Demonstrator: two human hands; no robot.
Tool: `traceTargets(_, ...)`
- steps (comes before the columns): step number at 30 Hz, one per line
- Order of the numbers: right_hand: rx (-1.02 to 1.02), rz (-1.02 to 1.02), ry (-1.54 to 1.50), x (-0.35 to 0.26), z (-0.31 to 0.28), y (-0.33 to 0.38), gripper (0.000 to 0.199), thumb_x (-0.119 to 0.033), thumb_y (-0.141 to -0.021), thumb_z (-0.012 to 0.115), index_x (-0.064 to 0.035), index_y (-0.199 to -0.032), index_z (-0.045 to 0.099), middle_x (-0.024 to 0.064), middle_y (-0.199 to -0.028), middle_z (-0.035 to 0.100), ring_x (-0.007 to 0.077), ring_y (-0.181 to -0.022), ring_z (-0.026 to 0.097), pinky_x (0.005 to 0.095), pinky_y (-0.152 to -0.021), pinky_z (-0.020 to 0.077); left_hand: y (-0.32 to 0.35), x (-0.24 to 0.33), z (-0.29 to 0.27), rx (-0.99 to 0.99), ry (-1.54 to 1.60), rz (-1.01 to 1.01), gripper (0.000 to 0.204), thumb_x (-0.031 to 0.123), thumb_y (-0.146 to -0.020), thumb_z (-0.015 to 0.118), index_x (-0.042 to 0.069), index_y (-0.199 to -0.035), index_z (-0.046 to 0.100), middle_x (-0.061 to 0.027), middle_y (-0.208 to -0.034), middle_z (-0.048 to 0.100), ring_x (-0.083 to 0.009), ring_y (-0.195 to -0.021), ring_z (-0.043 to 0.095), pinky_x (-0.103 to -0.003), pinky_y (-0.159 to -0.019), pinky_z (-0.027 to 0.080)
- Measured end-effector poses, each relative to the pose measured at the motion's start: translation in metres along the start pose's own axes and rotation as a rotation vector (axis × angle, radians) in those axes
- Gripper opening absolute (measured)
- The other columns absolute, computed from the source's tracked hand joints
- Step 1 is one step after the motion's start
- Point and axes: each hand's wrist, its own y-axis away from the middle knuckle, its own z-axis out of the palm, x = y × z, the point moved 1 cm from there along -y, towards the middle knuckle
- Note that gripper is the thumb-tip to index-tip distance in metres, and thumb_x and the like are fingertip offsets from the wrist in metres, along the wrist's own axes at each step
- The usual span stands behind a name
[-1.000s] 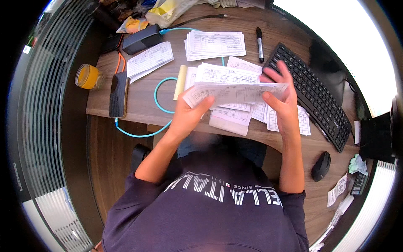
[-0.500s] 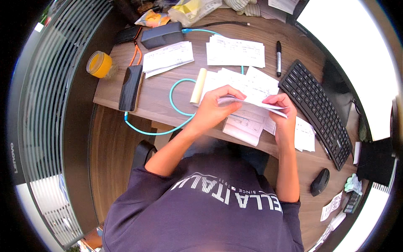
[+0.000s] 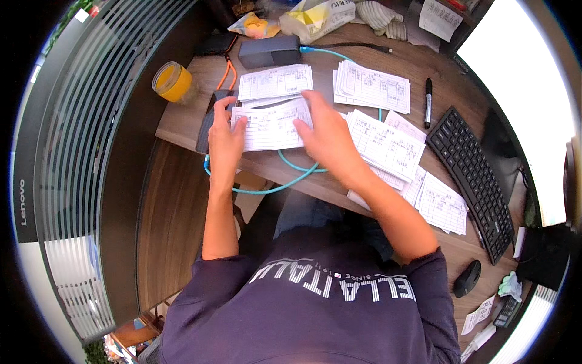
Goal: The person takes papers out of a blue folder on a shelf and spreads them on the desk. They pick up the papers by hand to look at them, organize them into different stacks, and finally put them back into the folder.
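Note:
A few printed paper slips [image 3: 271,127] lie face up between my two hands, near the desk's front left. My left hand [image 3: 227,134] grips their left edge, thumb on top. On the opposite edge my right hand [image 3: 324,133] holds them, with its thumb at the side and fingers at the far corner. Just beyond is a stack of similar slips [image 3: 276,82], partly overlapped by the held ones. Right of my right hand, a fanned pile of slips [image 3: 388,141] spreads over the desk. Under my left hand, a dark phone [image 3: 205,138] is partly hidden.
Another slip stack [image 3: 374,88] sits farther back, near a black marker [image 3: 428,103]. More slips [image 3: 444,206] lie by the keyboard [image 3: 473,182] and mouse [image 3: 467,278]. A teal cable [image 3: 267,192] loops past the front edge. At left are a yellow-filled jar [image 3: 173,83] and a grey box [image 3: 270,51].
Both hands have moved left from above the middle pile, carrying slips. Those slips were bent and seen edge-on; now they lie flatter beside the left stack. The view has shifted slightly.

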Motion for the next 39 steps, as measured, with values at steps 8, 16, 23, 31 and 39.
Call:
traceTargets(8, 1.032, -1.375, 0.511, -0.108, -0.067, 0.141, 0.003, -0.011, -0.082, 0.053, -0.0087, -0.084, 0.054, -0.0005, -0.079, 0.047, 0.0142, -0.079, 0.044, 0.0230, -0.070, 0.0356, -0.006, -0.011, -0.008, 0.151, -0.492, 0.275, 0.039, 0.005, -0.080, 0.059, 0.009, -0.118, 0.051, -0.0177, -0.124, 0.045, -0.0348, -0.111, 0.045, -0.040, -0.091, 0.038)
traceTargets(16, 0.856, -1.824, -0.036, -0.120, -0.061, 0.136, 0.022, -0.002, -0.079, 0.055, -0.0040, -0.100, 0.054, 0.0024, -0.092, 0.045, 0.0166, -0.090, 0.044, 0.0255, -0.075, 0.0364, 0.024, 0.050, 0.043, -0.036, -0.124, 0.541, 0.030, 0.005, -0.078, 0.060, 0.007, -0.109, 0.058, -0.0175, -0.120, 0.048, -0.0343, -0.112, 0.045, -0.041, -0.094, 0.036)
traceTargets(23, 0.966, -1.704, 0.193, -0.112, -0.081, 0.157, 0.012, -0.006, -0.078, 0.056, -0.0058, -0.090, 0.054, 0.0027, -0.087, 0.045, 0.0157, -0.084, 0.045, 0.0258, -0.072, 0.0374, 0.073, 0.111, 0.039, 0.298, 0.557, 1.161, 0.022, 0.007, -0.081, 0.054, 0.009, -0.103, 0.056, -0.0125, -0.107, 0.056, -0.0284, -0.099, 0.054, -0.037, -0.083, 0.046)
traceTargets(31, 0.595, -0.889, 0.169, -0.031, -0.087, 0.128, 0.015, 0.004, -0.062, 0.057, -0.0021, -0.075, 0.057, 0.0134, -0.090, 0.057, 0.0235, -0.067, 0.054, 0.0303, -0.054, 0.0440, 0.147, 0.180, -0.027, 2.128, -0.634, 0.383, 0.047, 0.027, -0.090, 0.055, 0.005, -0.130, 0.042, -0.0140, -0.128, 0.049, -0.0295, -0.122, 0.041, -0.045, -0.103, 0.030)
traceTargets(39, 0.540, -0.706, 0.134, 0.005, -0.075, 0.132, 0.021, 0.013, -0.062, 0.055, -0.0017, -0.076, 0.057, 0.0132, -0.090, 0.056, 0.0223, -0.069, 0.055, 0.0272, -0.056, 0.0465, 0.123, 0.207, -0.014, 2.306, -1.618, -0.819, 0.041, 0.025, -0.089, 0.056, 0.004, -0.123, 0.045, -0.0139, -0.121, 0.051, -0.0295, -0.115, 0.043, -0.044, -0.098, 0.033)
